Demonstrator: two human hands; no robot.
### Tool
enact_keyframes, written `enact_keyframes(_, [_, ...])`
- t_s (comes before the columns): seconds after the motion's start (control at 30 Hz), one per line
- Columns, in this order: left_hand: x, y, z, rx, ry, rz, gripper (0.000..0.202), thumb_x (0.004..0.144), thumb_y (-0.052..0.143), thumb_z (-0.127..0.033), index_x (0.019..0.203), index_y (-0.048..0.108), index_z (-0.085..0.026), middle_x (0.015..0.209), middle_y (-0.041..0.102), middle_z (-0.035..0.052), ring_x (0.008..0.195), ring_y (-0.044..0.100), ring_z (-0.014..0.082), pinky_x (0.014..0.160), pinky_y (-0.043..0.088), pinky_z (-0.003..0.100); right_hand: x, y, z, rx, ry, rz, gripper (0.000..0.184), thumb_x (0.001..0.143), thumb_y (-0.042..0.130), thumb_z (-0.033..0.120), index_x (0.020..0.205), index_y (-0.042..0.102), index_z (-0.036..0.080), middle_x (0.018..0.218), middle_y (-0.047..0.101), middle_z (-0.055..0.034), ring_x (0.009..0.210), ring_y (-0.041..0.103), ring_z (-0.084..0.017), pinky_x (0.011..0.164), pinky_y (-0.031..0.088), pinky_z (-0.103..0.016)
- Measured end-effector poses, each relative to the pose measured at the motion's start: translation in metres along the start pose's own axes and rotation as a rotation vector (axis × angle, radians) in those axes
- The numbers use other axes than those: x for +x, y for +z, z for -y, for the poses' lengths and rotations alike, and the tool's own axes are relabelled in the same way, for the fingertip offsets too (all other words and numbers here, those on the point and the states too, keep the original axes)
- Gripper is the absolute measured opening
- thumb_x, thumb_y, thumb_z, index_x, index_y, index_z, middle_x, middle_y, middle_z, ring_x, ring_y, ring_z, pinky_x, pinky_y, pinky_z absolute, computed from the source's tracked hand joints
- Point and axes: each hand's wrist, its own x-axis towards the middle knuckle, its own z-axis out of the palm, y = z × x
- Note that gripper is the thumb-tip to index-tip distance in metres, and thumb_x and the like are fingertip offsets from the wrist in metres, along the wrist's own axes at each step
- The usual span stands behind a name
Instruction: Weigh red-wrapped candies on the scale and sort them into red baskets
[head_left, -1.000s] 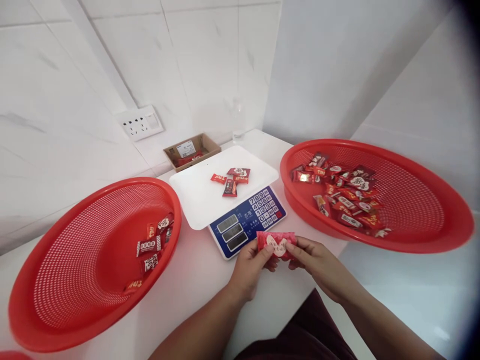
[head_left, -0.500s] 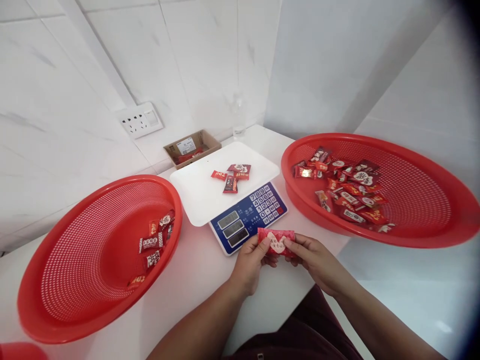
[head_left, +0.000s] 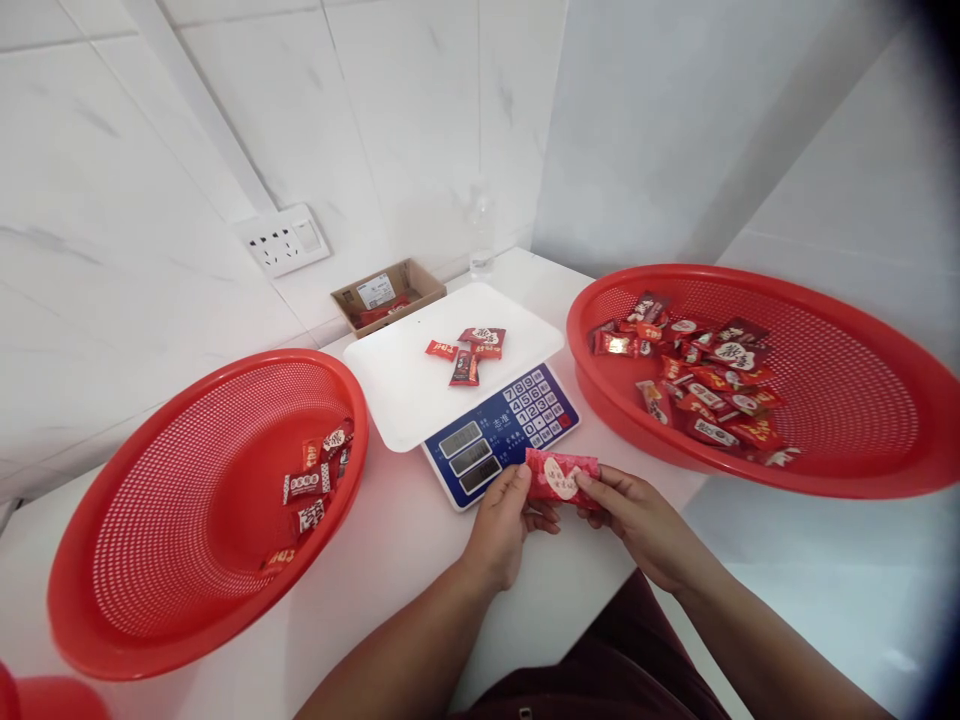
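Just in front of the scale, a pink-red wrapped candy packet [head_left: 561,480] with a pale heart-shaped label is held face up. My right hand [head_left: 634,515] pinches its right end, thumb on top. My left hand [head_left: 506,520] is closed at the packet's left edge, with fingers partly under it. Beyond my hands stands a digital scale [head_left: 502,430] with a blue keypad panel. On its white pan [head_left: 397,400] lie several wrapped candies [head_left: 465,367] in red and dark wrappers.
A red perforated basket [head_left: 150,640] with several wrapped candies is on the left. Another red basket [head_left: 847,480], holding many more candies, sits on the right. Behind the scale are a small cardboard box [head_left: 390,290] with red packets and a clear bottle [head_left: 481,240] against the wall.
My left thumb has slid from the packet's face to its left edge. The packet has shifted slightly right. The view has moved a little; the candies on the pan look the same.
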Motion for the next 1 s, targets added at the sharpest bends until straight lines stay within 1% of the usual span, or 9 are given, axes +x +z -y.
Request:
enact_keyframes(0.17, [-0.001,0.001,-0.002,0.007,-0.02,0.003,0.041,0.068,0.071,-0.049,0.08,0.056,-0.013,0.068,0.057,0.0011,0.057,0.052,0.0096,0.055,0.044,0.022,0.0,0.001,0.001,-0.051,-0.02,-0.007,0.037,0.065,0.071,0.052,0.081,0.068,0.019,0.068,0.06,-0.001,0.06,0.047,-0.013,0.056,0.038,-0.028])
enact_keyframes(0.27, [0.0,0.001,-0.003,-0.081,-0.057,0.029,0.039,0.068,0.072,-0.047,0.079,0.056,-0.013,0.066,0.057,0.0011,0.055,0.053,0.0093,0.053,0.043,0.021,-0.001,-0.002,0.001,-0.024,-0.092,0.061,0.038,0.07,0.064,0.057,0.08,0.068,0.02,0.068,0.059,-0.002,0.062,0.048,-0.015,0.057,0.04,-0.029])
enact_keyframes(0.37, [0.001,-0.002,-0.004,-0.189,-0.156,0.109,0.037,0.07,0.071,-0.045,0.082,0.055,-0.013,0.066,0.058,0.0019,0.054,0.054,0.0097,0.05,0.043,0.02,-0.002,-0.005,0.001,-0.033,-0.17,0.164,0.043,0.08,0.05,0.06,0.095,0.067,0.023,0.09,0.064,-0.0068,0.078,0.054,-0.02,0.065,0.044,-0.032])
enact_keyframes(0.47, [0.001,-0.004,-0.002,-0.192,-0.261,0.22,0.036,0.072,0.068,-0.045,0.08,0.055,-0.013,0.062,0.058,0.0028,0.05,0.053,0.0102,0.048,0.042,0.021,-0.004,-0.002,0.001,-0.176,-0.182,0.227,0.042,0.079,0.056,0.053,0.111,0.061,0.025,0.106,0.062,-0.0066,0.087,0.057,-0.021,0.074,0.046,-0.034])
enact_keyframes(0.6, [-0.003,-0.003,0.002,-0.054,-0.293,0.3,0.034,0.071,0.068,-0.044,0.076,0.056,-0.012,0.056,0.056,0.0019,0.045,0.051,0.0106,0.045,0.041,0.022,-0.007,0.008,0.003,-0.142,-0.098,0.373,0.038,0.076,0.062,0.048,0.105,0.056,0.025,0.072,0.064,0.0003,0.057,0.059,-0.018,0.06,0.049,-0.035])
enact_keyframes(0.7, [-0.005,0.002,0.003,0.053,-0.245,0.243,0.033,0.066,0.072,-0.04,0.076,0.059,-0.011,0.061,0.056,0.0021,0.05,0.052,0.0107,0.048,0.043,0.023,-0.007,0.009,0.004,-0.101,-0.102,0.313,0.026,0.074,0.066,0.045,0.086,0.057,0.024,0.06,0.057,0.0041,0.051,0.053,-0.015,0.053,0.045,-0.03])
enact_keyframes(0.8, [-0.004,0.003,0.002,0.013,-0.156,0.148,0.043,0.067,0.068,-0.052,0.083,0.059,-0.012,0.067,0.058,0.0036,0.055,0.053,0.012,0.049,0.045,0.024,-0.005,0.003,0.006,-0.115,-0.141,0.163,0.026,0.071,0.068,0.045,0.073,0.055,0.022,0.063,0.055,0.0034,0.061,0.052,-0.015,0.061,0.043,-0.029])
enact_keyframes(0.9, [-0.001,0.001,0.0,-0.058,-0.103,0.129,0.059,0.071,0.054,-0.068,0.087,0.058,-0.012,0.066,0.057,0.0046,0.057,0.053,0.0133,0.05,0.045,0.025,-0.002,-0.003,0.007,-0.16,-0.13,0.1,0.029,0.07,0.069,0.046,0.069,0.055,0.021,0.064,0.054,0.0032,0.064,0.048,-0.014,0.063,0.039,-0.028])
enact_keyframes(1.0, [-0.001,-0.001,0.001,-0.021,-0.063,0.138,0.058,0.073,0.053,-0.069,0.088,0.056,-0.012,0.064,0.056,0.0028,0.056,0.052,0.0128,0.05,0.045,0.025,-0.002,-0.005,0.008,-0.164,-0.09,0.112,0.03,0.069,0.07,0.047,0.068,0.056,0.02,0.061,0.052,0.0039,0.061,0.045,-0.013,0.06,0.036,-0.027])
